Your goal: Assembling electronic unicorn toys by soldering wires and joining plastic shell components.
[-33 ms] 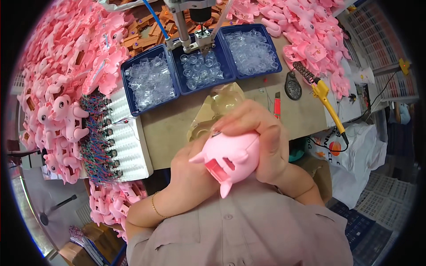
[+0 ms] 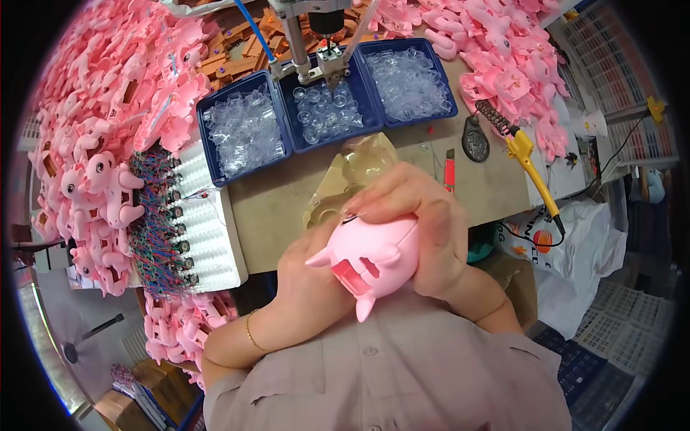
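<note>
Left hand (image 2: 310,276) and right hand (image 2: 435,230): 2 grips closed around 1 round pink plastic toy piece (image 2: 388,248), near middle | 3 blue box-shaped plastic trays (image 2: 330,141), far | room: flat brown counter (image 2: 266,230) left and right, near edge beside hands

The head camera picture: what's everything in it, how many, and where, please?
Held toy: 1, pink, front centre
Toy parts: heaps, mostly pink, left and back right
Trays: 3, blue, back centre
Small pieces: many, clear, in trays
Flat pieces: many, brown, behind trays
Machine: 1, silver, above middle tray
Foam: count unclear, white, table's left
Wires: many, multicoloured, beside foam
Moulded piece: 1, translucent, table's centre
Slim tool: 1, red, table's right
Long tool: 1, yellow, table's right
Oval disc: 1, dark, beside long tool
Sack: 1, white, right
Table: 1, tan, centre
Shirt: 1, greyish, bottom
Bracelet: 1, gold, lower left
Left fingers: count unclear, bare, on toy
Right fingers: count unclear, bare, on toy
</note>
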Demonstrator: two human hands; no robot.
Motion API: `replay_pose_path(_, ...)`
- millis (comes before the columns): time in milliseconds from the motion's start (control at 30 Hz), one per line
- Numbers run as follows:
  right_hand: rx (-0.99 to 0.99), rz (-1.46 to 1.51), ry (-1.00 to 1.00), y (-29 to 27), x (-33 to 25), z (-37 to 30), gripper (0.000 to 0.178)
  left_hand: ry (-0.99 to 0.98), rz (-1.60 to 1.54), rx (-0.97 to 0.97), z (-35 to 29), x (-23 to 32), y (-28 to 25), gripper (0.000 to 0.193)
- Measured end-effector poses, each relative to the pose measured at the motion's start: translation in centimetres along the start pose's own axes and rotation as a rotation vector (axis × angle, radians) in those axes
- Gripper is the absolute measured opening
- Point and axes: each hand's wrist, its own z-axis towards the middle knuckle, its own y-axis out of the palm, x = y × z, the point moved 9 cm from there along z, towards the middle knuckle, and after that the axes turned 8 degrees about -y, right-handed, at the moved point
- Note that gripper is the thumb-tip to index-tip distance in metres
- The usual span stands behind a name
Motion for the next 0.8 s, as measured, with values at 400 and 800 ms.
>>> replay_pose_path(400,-0.168,-0.189,-0.035,-0.3,1.2,1.3,0.051,-0.083,-0.131,-0.087,1.8,-1.7,0.3,0.036)
replay_pose_path(800,0.436,0.224,0.135,-6.1,3.6,-1.6,0.081,0.071,-0.56,0.397,-1.3,-2.6,-5.1,0.092)
